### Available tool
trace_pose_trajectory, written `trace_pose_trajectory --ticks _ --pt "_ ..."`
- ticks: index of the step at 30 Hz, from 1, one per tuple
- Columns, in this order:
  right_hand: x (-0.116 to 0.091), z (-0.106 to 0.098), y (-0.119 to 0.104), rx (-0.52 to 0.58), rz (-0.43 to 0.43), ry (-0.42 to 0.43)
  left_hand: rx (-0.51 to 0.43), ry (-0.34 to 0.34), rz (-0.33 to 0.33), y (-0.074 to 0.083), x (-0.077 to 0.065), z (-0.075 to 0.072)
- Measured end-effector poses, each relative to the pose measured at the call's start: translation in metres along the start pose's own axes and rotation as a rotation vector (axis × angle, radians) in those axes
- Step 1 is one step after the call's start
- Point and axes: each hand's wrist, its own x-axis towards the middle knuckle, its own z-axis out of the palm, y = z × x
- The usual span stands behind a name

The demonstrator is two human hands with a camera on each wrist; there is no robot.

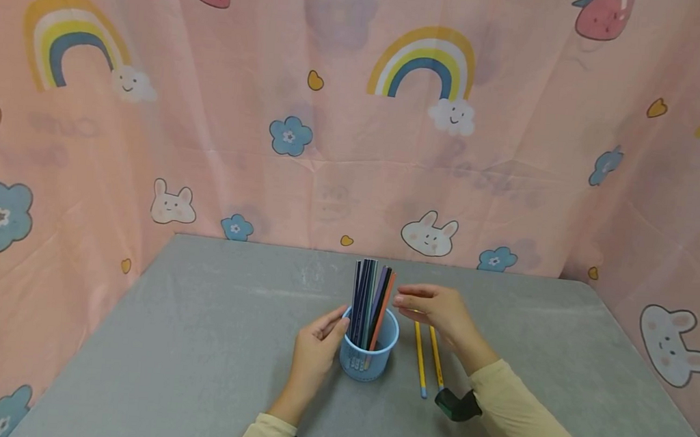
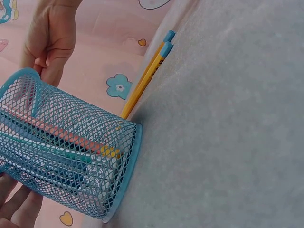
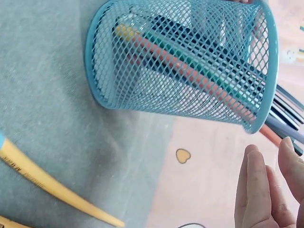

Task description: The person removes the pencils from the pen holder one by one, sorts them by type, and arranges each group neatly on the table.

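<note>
A light blue mesh pencil cup (image 1: 364, 367) stands upright on the table, with several dark pens (image 1: 364, 295) and an orange pencil (image 1: 382, 311) leaning inside it. My left hand (image 1: 313, 353) holds the cup at its left side near the rim, thumb toward the front; in the left wrist view its fingers (image 2: 21, 209) lie against the mesh. Just right of the pencils' upper ends hovers my right hand (image 1: 441, 315), fingers extended and thumb apart, with nothing between them. Two yellow pencils (image 1: 420, 361) with blue ends lie on the table below the right hand.
The grey table (image 1: 223, 346) extends on both sides of the cup. Behind it and at the sides hangs a pink cloth (image 1: 339, 197) printed with rainbows, flowers and rabbits. A black wrist device (image 1: 459, 405) sits by the right sleeve, close to the yellow pencils.
</note>
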Motion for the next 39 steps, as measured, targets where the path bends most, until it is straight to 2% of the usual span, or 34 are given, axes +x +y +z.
trace_pose_trajectory --ticks 7,23,39 --pt "0.001 0.005 -0.004 0.018 -0.014 0.003 0.025 -0.002 0.009 -0.001 0.001 0.001" --pt "0.003 0.017 -0.01 0.062 0.004 0.045 0.011 -0.001 0.001 0.003 -0.001 -0.001" --pt "0.002 0.018 -0.012 0.122 -0.008 0.055 -0.002 -0.006 -0.002 0.003 -0.001 0.0"
